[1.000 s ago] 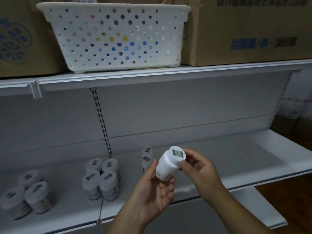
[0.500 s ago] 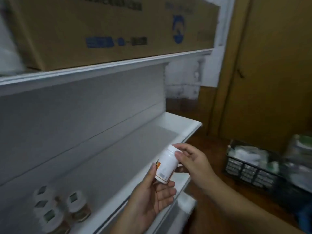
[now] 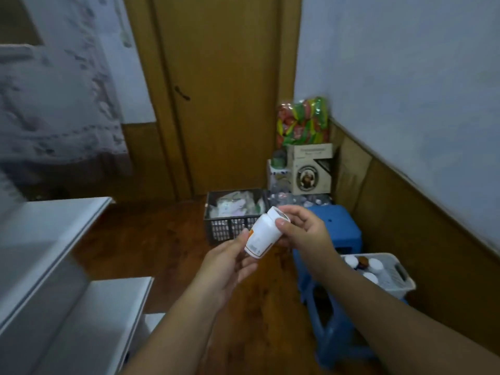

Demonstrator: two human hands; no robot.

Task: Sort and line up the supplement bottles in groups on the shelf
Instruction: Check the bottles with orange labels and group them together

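1. Step: looks like mid-sort; one bottle point(image 3: 263, 234) held at frame centre, between both hands, off the shelf point(image 3: 54, 239), which sits at left edge.
2. Next, prob.: read label, pick its group, turn back left to shelf; more bottles wait in the bin point(image 3: 400, 277) at lower right.
3. Left hand point(image 3: 230, 263): palm up, thumb + fingers round bottle's base.
4. Right hand point(image 3: 303, 234): thumb + fingertips pinch the cap end; bottle tilted, cap toward upper right.
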